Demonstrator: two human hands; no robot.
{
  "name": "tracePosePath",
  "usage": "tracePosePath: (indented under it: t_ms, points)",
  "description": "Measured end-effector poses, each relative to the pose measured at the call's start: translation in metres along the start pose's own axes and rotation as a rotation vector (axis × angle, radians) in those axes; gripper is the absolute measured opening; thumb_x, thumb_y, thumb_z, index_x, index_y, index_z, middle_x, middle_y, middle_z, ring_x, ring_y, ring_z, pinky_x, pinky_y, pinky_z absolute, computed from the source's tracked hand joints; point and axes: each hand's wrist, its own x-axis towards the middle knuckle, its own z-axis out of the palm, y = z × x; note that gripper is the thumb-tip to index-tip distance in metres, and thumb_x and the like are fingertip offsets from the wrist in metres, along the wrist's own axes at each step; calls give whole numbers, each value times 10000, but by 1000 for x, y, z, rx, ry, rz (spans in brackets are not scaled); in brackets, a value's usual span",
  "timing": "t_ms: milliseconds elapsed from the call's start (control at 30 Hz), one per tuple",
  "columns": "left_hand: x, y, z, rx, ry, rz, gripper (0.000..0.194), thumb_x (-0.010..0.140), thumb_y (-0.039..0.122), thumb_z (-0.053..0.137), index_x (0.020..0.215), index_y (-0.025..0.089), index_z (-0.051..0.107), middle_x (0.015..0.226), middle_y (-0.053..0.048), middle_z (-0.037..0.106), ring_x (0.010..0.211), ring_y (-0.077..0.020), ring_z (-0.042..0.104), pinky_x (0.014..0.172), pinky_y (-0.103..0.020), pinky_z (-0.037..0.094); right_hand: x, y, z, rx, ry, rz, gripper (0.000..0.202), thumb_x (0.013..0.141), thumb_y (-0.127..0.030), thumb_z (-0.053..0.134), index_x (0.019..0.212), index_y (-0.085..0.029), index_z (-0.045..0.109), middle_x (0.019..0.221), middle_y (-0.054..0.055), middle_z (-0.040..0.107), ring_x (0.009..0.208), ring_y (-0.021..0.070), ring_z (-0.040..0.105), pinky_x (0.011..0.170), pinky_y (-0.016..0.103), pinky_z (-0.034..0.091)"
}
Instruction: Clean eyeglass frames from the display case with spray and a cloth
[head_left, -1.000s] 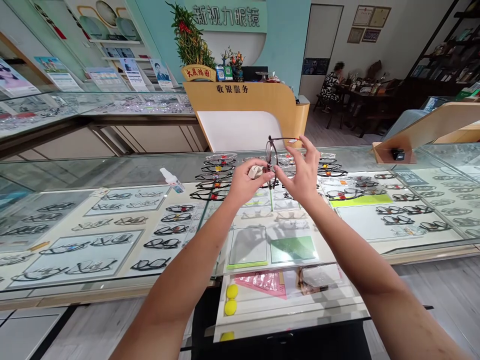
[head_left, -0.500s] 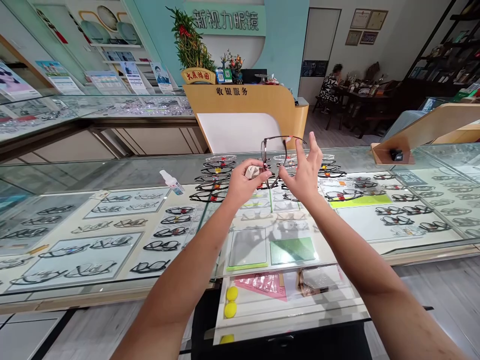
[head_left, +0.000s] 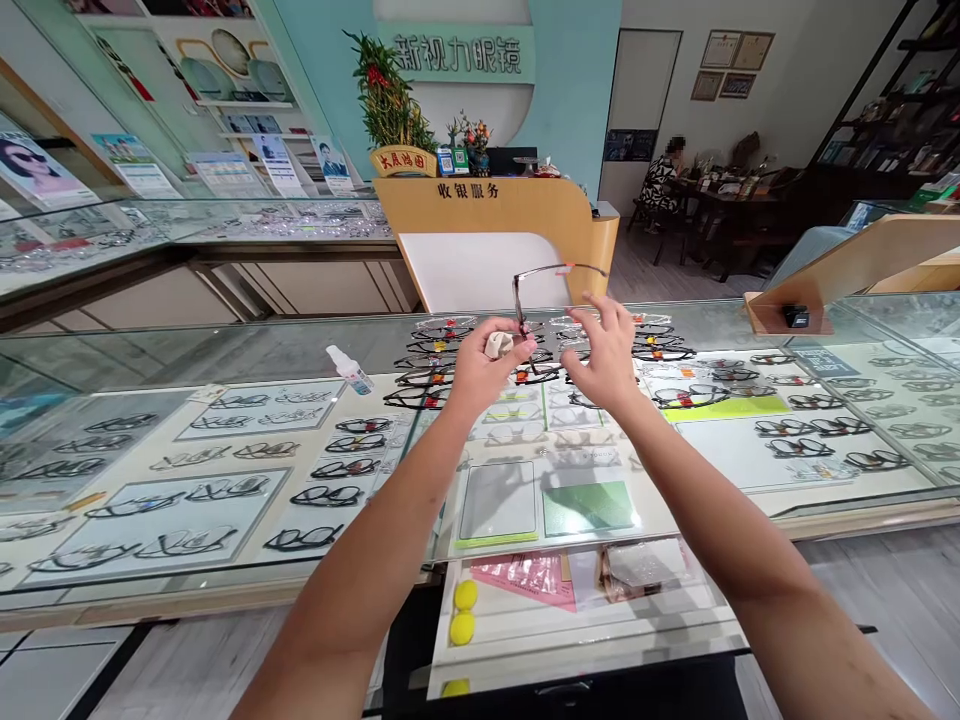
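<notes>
In the middle of the head view my left hand (head_left: 480,375) is closed around a dark-framed pair of eyeglasses (head_left: 517,298), held up above the glass counter. Bunched in the same hand is a pale cleaning cloth (head_left: 499,346). One temple arm of the glasses stretches to the right at the top and carries a small red tag. Just right of the frame is my right hand (head_left: 606,362), its fingers spread and apart from the glasses. My left fingers hide part of the frame. Rows of eyeglasses (head_left: 424,398) lie beneath both hands.
A small white spray bottle (head_left: 349,370) stands on the glass counter (head_left: 300,345) to the left. An open drawer (head_left: 517,655) below holds yellow round objects and packets. At right is a wooden-framed mirror or stand (head_left: 847,270). A person (head_left: 660,185) sits at the back.
My right hand has let go of the glasses' temple arm and moved slightly down, its fingers curling. The glasses have turned in my left hand. The view has tilted up a little.
</notes>
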Motion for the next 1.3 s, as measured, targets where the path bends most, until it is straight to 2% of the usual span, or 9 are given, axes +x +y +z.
tracePosePath:
  t_ms: [100,367,500,600,700,800,1067,1200,1300]
  points:
    - [0,-1,1,10,-38,-16,481,718,526,963,1017,212,753,1131,-75,802,978,-251,763,902,-374,598,1,-8,-2,149,-116,-124,474,967,-382,675,1418,-236,699,1538,153,646,1436,389,520,1254,597,394]
    - [-2,3,3,98,-94,45,367,788,510,891,999,220,811,1245,-99,798,1223,-297,703,1097,-427,535,-2,-13,7,453,-193,-161,395,1010,-487,728,1310,-230,730,1497,165,699,1419,364,629,1224,567,475]
    - [-5,13,2,99,-87,-42,456,894,606,790,1166,240,792,1159,-82,779,882,-201,679,780,-329,569,-1,-14,6,581,-182,-67,391,1019,-507,735,1298,-233,732,1387,141,774,1315,336,710,1148,509,544]
    - [-7,24,-3,129,-106,-262,439,962,621,690,1222,267,714,820,11,647,553,-124,440,513,-260,399,-1,-14,3,658,-163,36,376,1014,-524,741,1273,-251,736,1340,105,800,1204,304,753,1095,470,570]
    - [-9,32,-8,277,-319,-486,317,927,554,726,1060,271,672,650,66,448,500,-123,390,467,-240,340,1,-11,1,675,-143,64,347,1011,-525,731,1225,-251,732,1289,92,806,1127,285,758,1055,457,575]
    - [-13,33,-10,459,-612,-601,290,876,496,761,1036,286,641,676,57,528,534,-155,497,455,-244,346,2,-8,-1,667,-110,69,339,1020,-501,706,1246,-249,725,1319,95,796,1069,266,751,1026,454,572]
    - [-18,20,-11,606,-912,-499,289,804,424,847,1008,253,735,845,-15,724,743,-227,675,600,-295,429,2,-5,-2,618,-85,66,392,1054,-523,662,1351,-273,720,1336,85,782,1064,257,723,992,447,566]
    - [-8,8,-17,393,-754,-302,219,887,438,783,955,232,749,992,-54,778,927,-251,736,802,-351,553,2,-5,-2,616,-79,59,394,1072,-550,636,1326,-264,730,1297,89,798,1084,262,728,985,438,572]
    - [10,-2,-31,333,-209,-131,255,952,431,711,1105,229,680,1103,-67,750,1015,-235,715,944,-369,566,2,-5,-3,620,-64,74,399,1068,-585,627,1255,-253,746,1315,102,803,1067,266,736,990,446,579]
